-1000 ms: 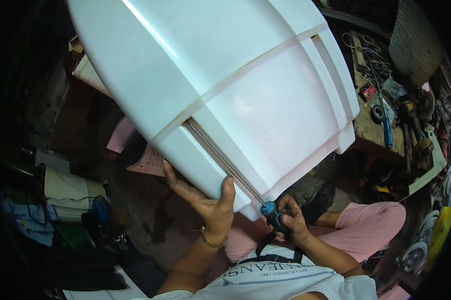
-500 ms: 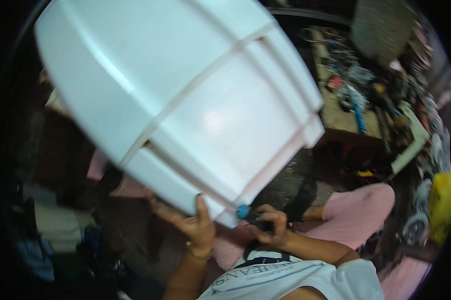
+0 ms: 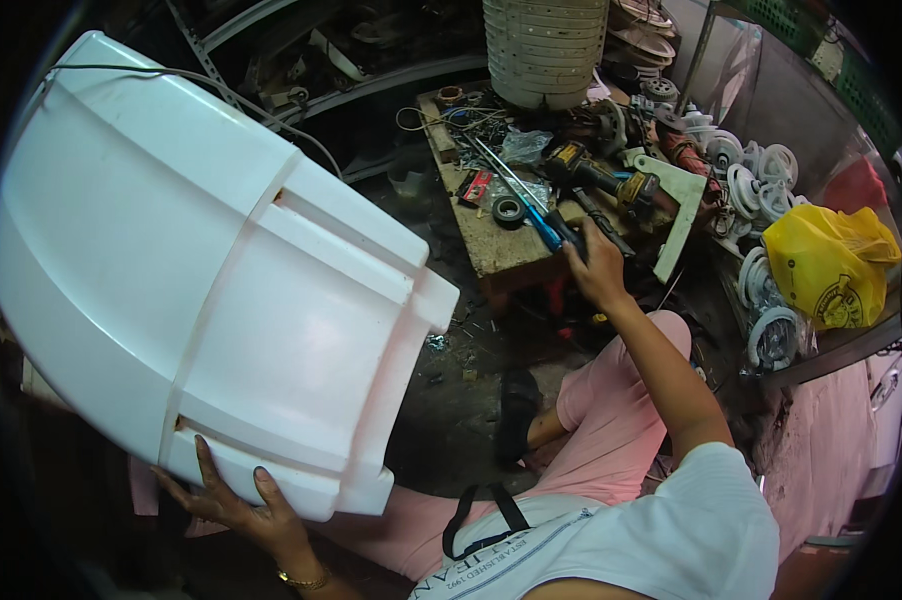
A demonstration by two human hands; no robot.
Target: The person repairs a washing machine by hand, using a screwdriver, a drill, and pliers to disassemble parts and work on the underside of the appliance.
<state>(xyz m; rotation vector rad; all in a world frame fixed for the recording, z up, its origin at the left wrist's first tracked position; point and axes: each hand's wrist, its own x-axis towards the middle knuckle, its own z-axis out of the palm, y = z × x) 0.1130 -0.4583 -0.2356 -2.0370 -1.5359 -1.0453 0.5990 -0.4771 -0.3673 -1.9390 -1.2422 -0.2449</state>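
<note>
One hand, the left hand [image 3: 235,508], rests with spread fingers along the near edge of the white plastic shell [image 3: 271,345] — probably to steady this big piece, which sits slanted on the person's left. The right hand [image 3: 599,268] is at the wooden bench [image 3: 493,250], its fingers closed around the handle of a dark screwdriver [image 3: 567,234]. Beside it lie a blue-handled screwdriver [image 3: 546,229], a tape roll [image 3: 508,211] and a power drill [image 3: 603,178] — near together, perhaps for easy reach.
</note>
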